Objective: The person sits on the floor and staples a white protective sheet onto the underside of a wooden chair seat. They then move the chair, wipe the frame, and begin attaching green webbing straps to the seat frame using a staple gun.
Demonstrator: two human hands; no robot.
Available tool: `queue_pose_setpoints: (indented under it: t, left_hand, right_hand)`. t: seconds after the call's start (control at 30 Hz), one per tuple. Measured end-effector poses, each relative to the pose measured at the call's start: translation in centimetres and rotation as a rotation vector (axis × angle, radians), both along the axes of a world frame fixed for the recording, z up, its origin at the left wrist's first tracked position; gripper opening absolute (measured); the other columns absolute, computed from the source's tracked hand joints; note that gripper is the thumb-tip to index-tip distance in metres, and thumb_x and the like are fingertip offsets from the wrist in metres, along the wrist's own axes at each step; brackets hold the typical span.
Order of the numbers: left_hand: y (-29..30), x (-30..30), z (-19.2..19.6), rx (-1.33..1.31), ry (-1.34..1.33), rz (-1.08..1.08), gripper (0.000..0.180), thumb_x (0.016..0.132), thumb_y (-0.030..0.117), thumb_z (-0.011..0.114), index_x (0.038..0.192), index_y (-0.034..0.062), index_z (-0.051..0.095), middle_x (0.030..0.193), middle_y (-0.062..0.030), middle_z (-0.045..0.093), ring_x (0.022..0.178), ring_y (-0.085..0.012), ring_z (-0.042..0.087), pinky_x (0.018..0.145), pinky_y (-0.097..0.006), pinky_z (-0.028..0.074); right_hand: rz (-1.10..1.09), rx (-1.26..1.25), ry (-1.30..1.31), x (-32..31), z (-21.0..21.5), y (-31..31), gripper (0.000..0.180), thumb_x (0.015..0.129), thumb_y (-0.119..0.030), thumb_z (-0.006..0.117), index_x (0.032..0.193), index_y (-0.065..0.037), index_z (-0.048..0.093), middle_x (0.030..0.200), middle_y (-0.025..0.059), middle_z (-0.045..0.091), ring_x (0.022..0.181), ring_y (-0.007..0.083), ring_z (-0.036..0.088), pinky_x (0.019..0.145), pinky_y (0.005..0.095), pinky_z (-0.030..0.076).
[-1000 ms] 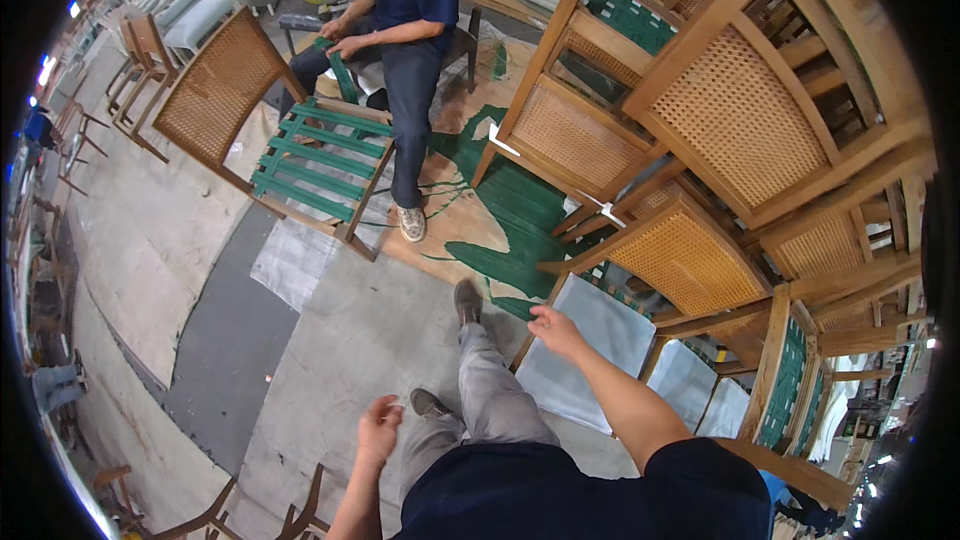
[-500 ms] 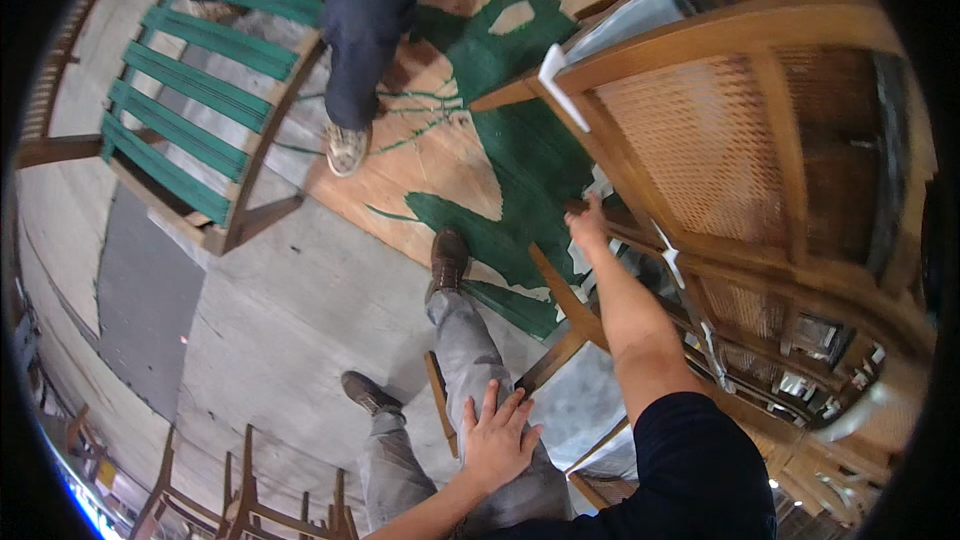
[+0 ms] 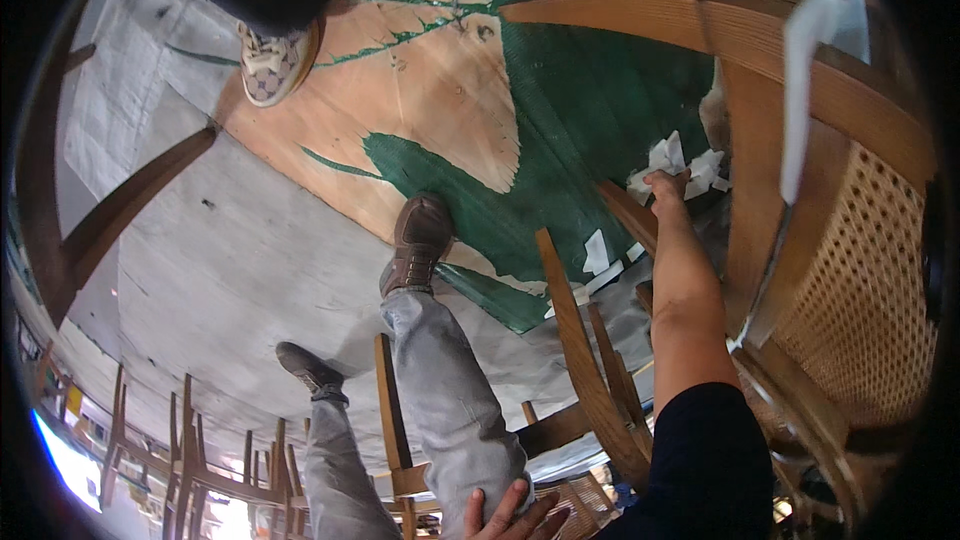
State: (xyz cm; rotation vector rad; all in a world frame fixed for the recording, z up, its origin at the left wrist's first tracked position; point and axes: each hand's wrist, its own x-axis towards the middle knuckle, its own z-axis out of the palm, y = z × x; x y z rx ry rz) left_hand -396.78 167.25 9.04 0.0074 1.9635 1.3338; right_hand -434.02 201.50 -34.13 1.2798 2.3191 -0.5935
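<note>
Moved right hand (image 3: pixel 664 192) down to white scraps (image 3: pixel 668 153), hold unclear; keeping left hand (image 3: pixel 512 522), fingers apart, on knee (image 3: pixel 470 468); scraps remaining around right hand.

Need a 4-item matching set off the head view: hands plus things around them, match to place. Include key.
Column 1
1. Left hand
2. Right hand
3. Co-worker's patterned shoe
4. Woven cane panel

Column 2
A. Right side of the picture
B. At the white scraps
C. Upper left of the picture
D. At the grey trouser knee

Pairs: 1-D, 2-B, 3-C, 4-A
</note>
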Motion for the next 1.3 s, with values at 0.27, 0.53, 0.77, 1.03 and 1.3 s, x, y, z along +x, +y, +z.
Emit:
queue_pose_setpoints:
  t: [0.27, 0.53, 0.77, 1.03, 1.3]
  left_hand:
    - [1.1, -1.1, -0.6, -0.277, 0.297, -0.169, 0.046, 0.103, 0.043, 0.057, 0.148, 0.0328, 0.059, 0.159, 0.0027, 0.053, 0.151, -0.0298, 0.044, 0.120, -0.070, 0.026]
    - [1.4, 1.5, -0.1, -0.280, 0.298, -0.366, 0.046, 0.106, 0.047, 0.052, 0.149, 0.0321, 0.058, 0.158, 0.0057, 0.054, 0.149, -0.0226, 0.046, 0.123, -0.061, 0.026]
    - [-3.3, -0.4, -2.5, -0.321, 0.556, -0.519, 0.048, 0.101, 0.043, 0.060, 0.147, 0.0280, 0.062, 0.155, 0.0026, 0.057, 0.149, -0.0294, 0.045, 0.123, -0.066, 0.022]
    - [-6.8, 2.6, 0.1, 0.018, -0.060, 0.072, 0.047, 0.090, 0.031, 0.073, 0.135, 0.0187, 0.071, 0.141, -0.0036, 0.064, 0.151, -0.0347, 0.040, 0.123, -0.066, 0.022]
    - [-12.2, 11.7, -0.3, -0.052, 0.123, -0.129, 0.040, 0.087, 0.021, 0.071, 0.127, 0.0162, 0.071, 0.139, -0.0036, 0.065, 0.144, -0.0472, 0.042, 0.120, -0.063, 0.027]
  right_hand:
    - [-0.125, -0.129, -0.135, -2.1, -5.4, 0.6, 0.131, 0.074, 0.014, 0.068, 0.168, -0.032, -0.011, 0.160, 0.0216, 0.038, 0.140, 0.0440, 0.047, 0.105, 0.0731, 0.042]
    - [-0.084, -0.066, -0.121, -2.8, -6.3, 3.3, 0.102, 0.085, 0.006, 0.063, 0.165, -0.034, 0.012, 0.149, 0.0175, 0.048, 0.119, 0.0462, 0.060, 0.083, 0.0710, 0.054]
    - [0.127, -0.125, 0.162, -3.7, -6.0, 2.5, 0.063, 0.092, -0.002, 0.066, 0.151, -0.014, 0.045, 0.134, 0.0144, 0.061, 0.108, 0.0350, 0.068, 0.071, 0.0488, 0.064]
    - [-0.344, -0.961, 0.302, 3.2, 2.9, -14.6, 0.031, 0.095, -0.008, 0.064, 0.126, -0.011, 0.063, 0.116, 0.0134, 0.069, 0.105, 0.0326, 0.071, 0.081, 0.0510, 0.060]
    - [-0.566, -1.172, 0.418, 32.0, 28.4, -30.3, 0.051, 0.081, 0.001, 0.071, 0.131, -0.006, 0.058, 0.117, 0.0114, 0.068, 0.105, 0.0297, 0.070, 0.080, 0.0498, 0.061]
